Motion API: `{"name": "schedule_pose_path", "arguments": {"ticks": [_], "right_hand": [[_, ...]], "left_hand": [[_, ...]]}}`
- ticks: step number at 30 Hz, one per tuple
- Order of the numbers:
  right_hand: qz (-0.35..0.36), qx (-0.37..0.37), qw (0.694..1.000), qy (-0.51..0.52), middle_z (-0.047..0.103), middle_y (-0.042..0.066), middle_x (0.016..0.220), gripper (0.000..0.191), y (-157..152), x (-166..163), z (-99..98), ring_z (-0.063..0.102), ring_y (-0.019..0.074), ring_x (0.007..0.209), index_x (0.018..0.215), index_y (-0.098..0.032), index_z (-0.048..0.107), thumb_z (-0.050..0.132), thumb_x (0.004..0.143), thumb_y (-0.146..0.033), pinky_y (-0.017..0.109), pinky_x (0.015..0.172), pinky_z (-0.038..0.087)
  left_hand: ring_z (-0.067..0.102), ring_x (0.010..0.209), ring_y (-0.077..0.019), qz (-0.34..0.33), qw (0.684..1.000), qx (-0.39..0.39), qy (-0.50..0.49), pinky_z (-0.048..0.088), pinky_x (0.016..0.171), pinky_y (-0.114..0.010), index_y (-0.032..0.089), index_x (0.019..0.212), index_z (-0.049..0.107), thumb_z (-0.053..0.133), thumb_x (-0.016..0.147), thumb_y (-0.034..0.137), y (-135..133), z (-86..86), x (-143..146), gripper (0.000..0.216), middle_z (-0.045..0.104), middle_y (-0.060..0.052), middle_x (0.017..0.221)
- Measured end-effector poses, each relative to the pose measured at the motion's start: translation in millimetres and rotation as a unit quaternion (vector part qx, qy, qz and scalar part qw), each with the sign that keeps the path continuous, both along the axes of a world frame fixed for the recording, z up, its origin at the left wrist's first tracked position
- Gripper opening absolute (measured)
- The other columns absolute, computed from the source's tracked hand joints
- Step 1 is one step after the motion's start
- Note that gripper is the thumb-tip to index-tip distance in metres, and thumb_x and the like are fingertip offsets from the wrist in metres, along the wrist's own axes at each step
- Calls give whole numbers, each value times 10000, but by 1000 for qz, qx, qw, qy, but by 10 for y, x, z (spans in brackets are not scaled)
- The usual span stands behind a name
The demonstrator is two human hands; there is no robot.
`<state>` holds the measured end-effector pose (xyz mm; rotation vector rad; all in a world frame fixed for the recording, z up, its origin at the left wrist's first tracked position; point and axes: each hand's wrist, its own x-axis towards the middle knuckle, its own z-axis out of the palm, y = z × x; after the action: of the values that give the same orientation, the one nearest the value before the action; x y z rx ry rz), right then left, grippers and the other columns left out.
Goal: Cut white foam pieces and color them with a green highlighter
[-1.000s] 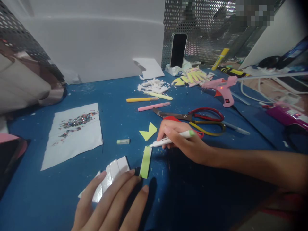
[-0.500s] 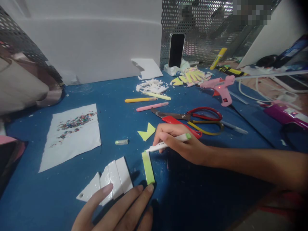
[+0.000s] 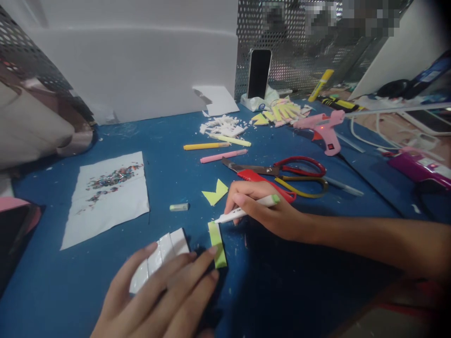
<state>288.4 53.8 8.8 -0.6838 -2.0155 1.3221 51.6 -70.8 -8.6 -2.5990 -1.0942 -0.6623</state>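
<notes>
My right hand (image 3: 262,206) grips a white marker with a green cap (image 3: 246,210), its tip touching the top end of a light green foam strip (image 3: 216,237) on the blue table (image 3: 169,136). My left hand (image 3: 162,293) lies flat with fingers stretched out, one fingertip pressing the strip's left edge. The hand partly covers a white scored foam piece (image 3: 164,251). A yellow-green cut scrap (image 3: 215,192) lies just above the strip, and the marker's cap (image 3: 179,207) rests to its left.
Red-handled scissors (image 3: 282,171) lie behind my right hand. Three markers (image 3: 214,146) and white foam scraps (image 3: 221,126) sit further back, beside a propped phone (image 3: 259,72) and a pink glue gun (image 3: 322,126). A white sheet with glitter (image 3: 105,197) lies at left.
My left hand slid forward over the white foam piece, and a fingertip now rests on the green strip. The right hand and marker have barely moved.
</notes>
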Motion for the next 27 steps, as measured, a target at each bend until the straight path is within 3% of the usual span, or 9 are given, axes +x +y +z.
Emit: {"name": "schedule_pose_path", "arguments": {"ticks": [4,7,13,22,27], "right_hand": [[-4,5,1000,6,573,-3,751,324,-10,2,4,550,72,658,800,-112,630,420,1006,-248,186,603,423],[-10,12,1000,8,567,0,751,342,-13,10,3,546,79,653,799,-113,633,395,1007,-244,200,602,421],[1,11,1000,0,565,7,737,341,-37,22,-2,539,95,664,779,-118,616,389,999,-248,222,614,417],[11,32,999,-2,562,4,698,323,-43,32,8,523,102,649,755,-126,608,416,983,-250,228,606,413],[78,6,997,13,579,4,686,315,-46,56,-2,553,87,589,805,-115,599,419,1000,-286,206,567,441]], "left_hand": [[538,1138,-235,62,996,-65,-21,223,1163,-439,134,1308,490,653,800,381,139,82,1,588,653,-75,1229],[520,1167,-277,106,988,-115,-7,290,1117,-463,151,1425,355,625,809,531,222,105,44,773,598,-89,1292],[492,1234,-304,129,976,-176,-23,292,1104,-551,207,1511,144,610,843,515,297,97,146,871,592,-71,1328],[521,1207,-251,131,966,-210,-69,221,1139,-522,237,1506,146,626,852,479,292,87,137,847,644,-30,1232],[539,1192,-248,124,968,-203,-74,234,1132,-518,237,1504,164,646,842,459,294,56,90,848,657,-31,1212]]}}
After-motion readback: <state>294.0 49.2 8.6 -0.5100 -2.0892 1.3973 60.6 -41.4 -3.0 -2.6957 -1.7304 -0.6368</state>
